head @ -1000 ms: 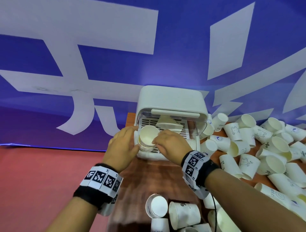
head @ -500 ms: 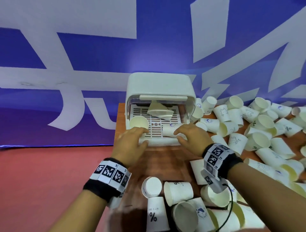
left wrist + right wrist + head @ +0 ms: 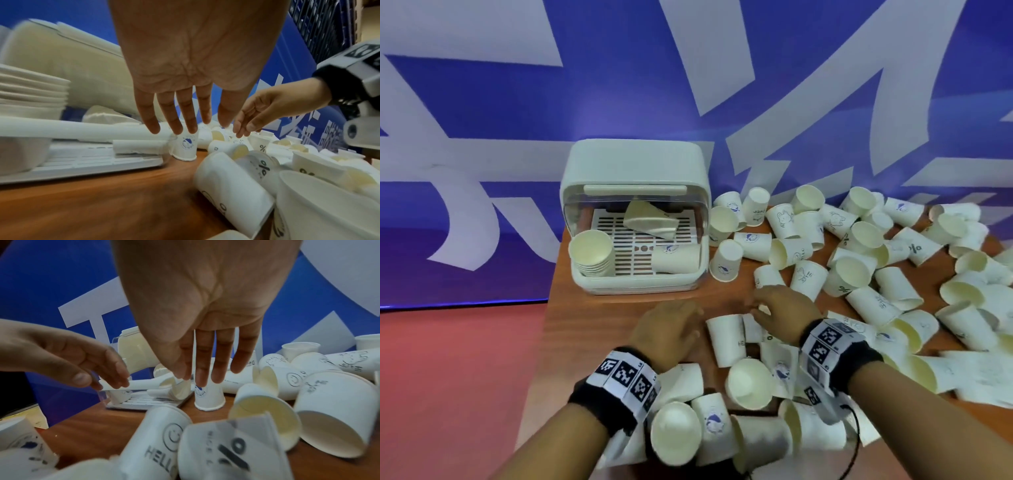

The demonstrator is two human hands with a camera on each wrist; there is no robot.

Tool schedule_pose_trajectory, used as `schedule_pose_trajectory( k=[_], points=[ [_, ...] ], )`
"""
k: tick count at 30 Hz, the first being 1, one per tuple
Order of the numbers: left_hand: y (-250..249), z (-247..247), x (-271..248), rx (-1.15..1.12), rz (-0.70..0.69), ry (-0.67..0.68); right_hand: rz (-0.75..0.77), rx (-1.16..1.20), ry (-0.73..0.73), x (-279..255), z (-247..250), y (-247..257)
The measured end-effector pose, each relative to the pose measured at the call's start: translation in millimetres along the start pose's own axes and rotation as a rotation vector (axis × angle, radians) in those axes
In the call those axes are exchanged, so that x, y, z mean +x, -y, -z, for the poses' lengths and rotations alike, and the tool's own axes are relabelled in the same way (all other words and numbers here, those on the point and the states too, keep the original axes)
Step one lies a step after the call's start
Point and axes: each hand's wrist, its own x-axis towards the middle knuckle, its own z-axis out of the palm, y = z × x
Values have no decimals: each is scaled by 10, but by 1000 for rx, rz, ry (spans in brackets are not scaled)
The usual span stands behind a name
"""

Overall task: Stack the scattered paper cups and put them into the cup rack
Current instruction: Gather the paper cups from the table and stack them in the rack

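Both hands empty: left hand (image 3: 667,328) with grip wide, fingers (image 3: 186,116) straight, hovering over the worktop (image 3: 599,318) just in front of the cup rack (image 3: 634,219). Right hand (image 3: 784,313) likewise spread, above the scattered cups (image 3: 859,260) to the rack's right. Nested stack of cups (image 3: 591,251) inside the rack's left side, loose cup (image 3: 676,257) lying beside it. Readable on cups: "HELLO" (image 3: 162,449), "%" (image 3: 232,454).
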Motion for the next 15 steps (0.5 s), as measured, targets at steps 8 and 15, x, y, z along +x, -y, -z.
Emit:
schedule_pose_trajectory(
  k=[8,15],
  points=[
    [-375,-432,485,99,144,162,-12,-36,125,-31,-112,-499],
    [-411,-557,605,71,184,159,-147,-124,8,-56,-201,-675]
  ],
)
